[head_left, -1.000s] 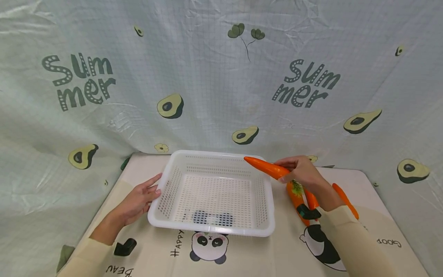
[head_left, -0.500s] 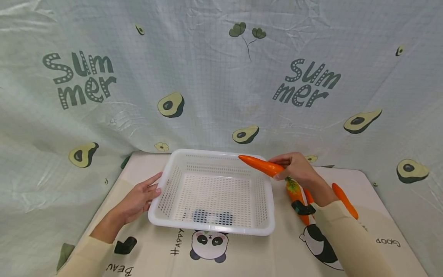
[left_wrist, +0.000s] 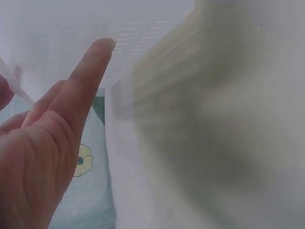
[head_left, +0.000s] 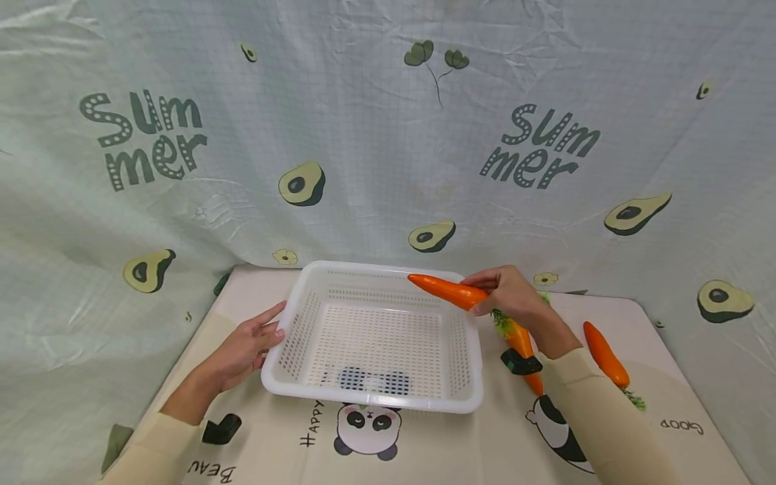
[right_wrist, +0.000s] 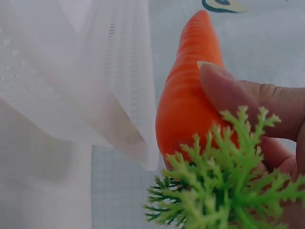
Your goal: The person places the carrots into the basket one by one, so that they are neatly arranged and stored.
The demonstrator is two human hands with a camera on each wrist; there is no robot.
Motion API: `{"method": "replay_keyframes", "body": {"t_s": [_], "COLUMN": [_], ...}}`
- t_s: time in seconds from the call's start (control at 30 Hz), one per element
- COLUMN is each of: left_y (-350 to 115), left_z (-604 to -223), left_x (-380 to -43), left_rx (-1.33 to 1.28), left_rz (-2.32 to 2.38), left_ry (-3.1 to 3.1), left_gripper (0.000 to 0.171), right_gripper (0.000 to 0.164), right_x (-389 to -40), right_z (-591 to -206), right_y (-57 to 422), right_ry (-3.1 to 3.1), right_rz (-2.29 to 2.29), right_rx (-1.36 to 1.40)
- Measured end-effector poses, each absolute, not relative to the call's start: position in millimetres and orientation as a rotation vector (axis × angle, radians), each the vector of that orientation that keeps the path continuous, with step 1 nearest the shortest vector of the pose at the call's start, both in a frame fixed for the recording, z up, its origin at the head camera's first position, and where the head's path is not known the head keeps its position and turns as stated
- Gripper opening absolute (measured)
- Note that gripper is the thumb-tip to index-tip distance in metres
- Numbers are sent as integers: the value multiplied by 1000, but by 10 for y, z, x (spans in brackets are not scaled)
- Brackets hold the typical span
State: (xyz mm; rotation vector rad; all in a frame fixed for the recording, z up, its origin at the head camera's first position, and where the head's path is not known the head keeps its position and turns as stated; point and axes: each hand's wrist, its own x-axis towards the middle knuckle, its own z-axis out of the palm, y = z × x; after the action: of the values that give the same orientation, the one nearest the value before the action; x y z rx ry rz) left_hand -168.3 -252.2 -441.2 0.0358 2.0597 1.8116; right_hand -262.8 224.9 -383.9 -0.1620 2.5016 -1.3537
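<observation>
A white perforated plastic basket [head_left: 371,400] stands on the table, and no object shows inside it. My left hand [head_left: 244,355] holds its left rim, the thumb on the rim and the fingers [left_wrist: 86,81] stretched along the outer wall in the left wrist view. My right hand [head_left: 512,300] pinches an orange carrot [head_left: 445,289] near its leafy end, over the basket's back right corner. In the right wrist view the carrot's tip points away, the thumb lies along its side, and the green leaves [right_wrist: 224,186] hide part of the hand.
Right of the basket lies another carrot [head_left: 519,337], partly behind the right wrist. A further carrot [head_left: 606,356] with green leaves lies at the far right. The tabletop [head_left: 436,458] has panda prints, and a printed curtain [head_left: 364,135] hangs behind it.
My right hand has moved left with the carrot, whose tip reaches further over the basket. More of the far right carrot shows. My left hand and the basket stay in place.
</observation>
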Motion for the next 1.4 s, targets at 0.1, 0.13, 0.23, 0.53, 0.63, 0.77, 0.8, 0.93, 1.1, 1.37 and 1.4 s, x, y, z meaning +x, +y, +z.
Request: {"method": "replay_keyframes", "body": {"t_s": [0.1,0.13,0.23,0.53,0.63,0.77,0.8,0.93,1.1,1.37,1.4], "left_y": [-2520,-2519,-2520,-2526,-2525,-2518,-2517,-2517,-2519,-2519,-2519], "left_z": [-4412,-4412,-4417,-4426,-4419,-4411,-4411,-4413,-4413,-4414,-4416], "left_x": [-1679,-1678,-1679,-1677,-1675,-1673,-1672,-1671,-1675,-1665,-1664], "left_rx": [33,32,32,43,49,54,58,63,52,55,55], "left_rz": [1810,1811,1809,1815,1817,1823,1824,1826,1823,1820,1819], "left_ry": [2062,2062,2064,2062,2063,2057,2055,2056,2064,2067,2068], "left_gripper": [75,75,76,76,76,78,78,78,77,78,78], "right_gripper": [54,54,54,54,55,55,55,54,54,52,51], "right_x": [-2632,-2631,-2638,-2664,-2683,-2698,-2698,-2697,-2702,-2709,-2712], "right_z": [-3838,-3837,-3841,-3851,-3860,-3854,-3848,-3830,-3828,-3830,-3833], "right_y": [2214,2204,2175,2078,2057,2031,2022,1980,1934,1876,1870], "right_ry": [2489,2485,2478,2444,2443,2441,2440,2442,2442,2451,2454], "right_rz": [-1371,-1375,-1382,-1410,-1409,-1407,-1407,-1403,-1410,-1395,-1392], "right_rx": [-161,-166,-171,-206,-231,-254,-256,-255,-266,-282,-285]}}
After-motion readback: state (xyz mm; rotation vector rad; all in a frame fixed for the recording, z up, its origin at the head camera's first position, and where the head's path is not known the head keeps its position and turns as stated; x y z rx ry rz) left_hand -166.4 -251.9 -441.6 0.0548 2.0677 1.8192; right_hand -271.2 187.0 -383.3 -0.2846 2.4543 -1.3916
